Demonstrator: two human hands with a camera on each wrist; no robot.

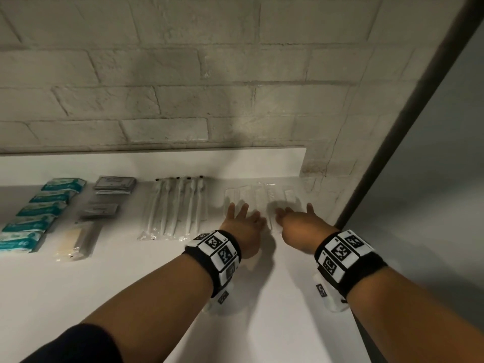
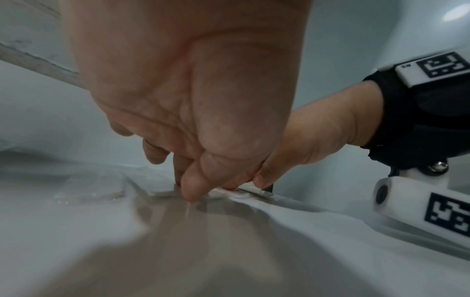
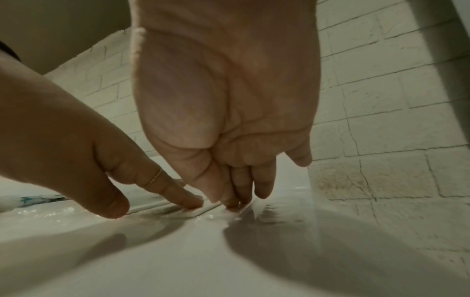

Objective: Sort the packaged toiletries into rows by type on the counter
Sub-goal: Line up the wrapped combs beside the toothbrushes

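A row of clear flat comb packets lies at the back right of the white counter. My left hand reaches over the row's left part with its fingers stretched out. My right hand lies beside it on the row's right part, fingers also straight. In the right wrist view the right hand presses its fingertips on a clear packet, and the left hand presses one ringed finger on the same wrap. In the left wrist view the left hand touches the crinkled wrap with its thumb and fingertips.
Left of the combs lie wrapped toothbrushes, dark grey sachets, a cream packet and a line of teal tissue packs. A brick wall backs the counter. A dark slanted frame bounds it on the right.
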